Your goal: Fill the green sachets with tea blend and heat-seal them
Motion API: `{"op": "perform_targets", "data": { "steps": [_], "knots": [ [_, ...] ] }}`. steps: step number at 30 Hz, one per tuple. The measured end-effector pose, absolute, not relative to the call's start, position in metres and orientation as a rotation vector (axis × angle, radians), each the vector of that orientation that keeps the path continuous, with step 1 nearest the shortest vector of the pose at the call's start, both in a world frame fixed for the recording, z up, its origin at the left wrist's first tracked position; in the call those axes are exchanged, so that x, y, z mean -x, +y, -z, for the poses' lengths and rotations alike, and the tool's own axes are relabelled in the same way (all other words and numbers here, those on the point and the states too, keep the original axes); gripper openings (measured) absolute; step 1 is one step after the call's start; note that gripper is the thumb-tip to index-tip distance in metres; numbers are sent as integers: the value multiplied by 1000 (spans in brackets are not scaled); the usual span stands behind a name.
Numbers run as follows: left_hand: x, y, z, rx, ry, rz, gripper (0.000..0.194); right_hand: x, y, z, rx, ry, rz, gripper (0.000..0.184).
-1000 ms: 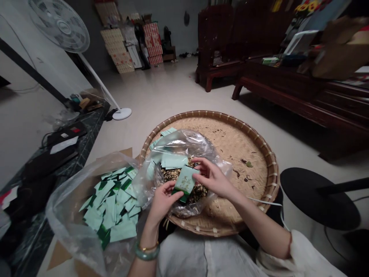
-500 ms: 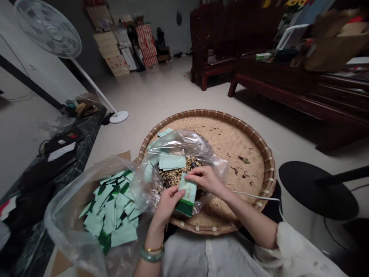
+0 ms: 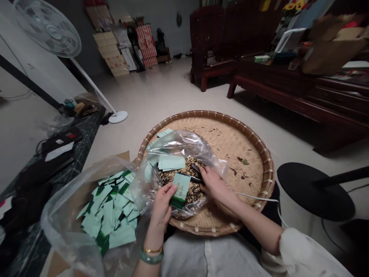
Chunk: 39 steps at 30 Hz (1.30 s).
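Note:
My left hand [image 3: 165, 198] pinches a pale green tea packet [image 3: 179, 189] with gold characters and a dark green lower band. In my right hand [image 3: 213, 182] is a black two-armed clamp tool [image 3: 195, 179], its arms spread apart. One arm lies at the packet's top edge; I cannot tell whether it touches. Beneath both hands, an open clear plastic bag [image 3: 190, 140] holds a dark and tan loose dry mix [image 3: 196, 194]. A small stack of pale green packets [image 3: 172, 162] rests on that mix.
The bag sits on a round woven bamboo tray [image 3: 213, 130] with scattered dry bits. At left, another clear bag [image 3: 67, 215] holds many green packets [image 3: 111, 211]. A white cord [image 3: 256, 197] crosses the tray's right rim. A black round stand base [image 3: 315, 192] is at right.
My right hand has left the packet's top edge and taken hold of the black clamp tool. My left hand has shifted slightly left with the packet, which is now more tilted.

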<state>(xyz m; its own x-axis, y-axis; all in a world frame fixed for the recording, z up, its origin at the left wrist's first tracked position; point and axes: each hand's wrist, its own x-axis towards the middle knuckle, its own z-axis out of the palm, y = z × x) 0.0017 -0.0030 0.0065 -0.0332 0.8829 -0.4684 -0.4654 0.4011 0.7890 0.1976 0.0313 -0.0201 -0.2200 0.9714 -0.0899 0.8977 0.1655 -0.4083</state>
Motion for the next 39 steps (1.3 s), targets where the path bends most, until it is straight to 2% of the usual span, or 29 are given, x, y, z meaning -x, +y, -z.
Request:
{"op": "perform_targets", "data": {
  "steps": [5,11,22,27,31,37,39],
  "knots": [
    [-1,-3,-5,-402,1156,-1211,42,-215,40,9,1611,-2009,-759,53],
    [-4,-2,-7,-397,1163,-1205,40,-231,35,-29,1262,-1802,-1320,44],
    [-7,-6,-7,-488,1166,-1129,43,-207,32,-35,1146,-1995,-1116,33],
    [-5,-11,-5,-620,1132,-1006,47,-206,31,-32,1195,-1928,-1117,30],
    [-5,-12,1,-729,1177,-976,40,-206,33,-30,1196,-1824,-1175,29],
    [-2,-12,3,-758,1233,-979,36,-214,37,-37,1193,-1562,-1767,38],
    [-1,-12,2,-747,1230,-984,36,-218,38,-40,1172,-1470,-1846,43]
  ]
}}
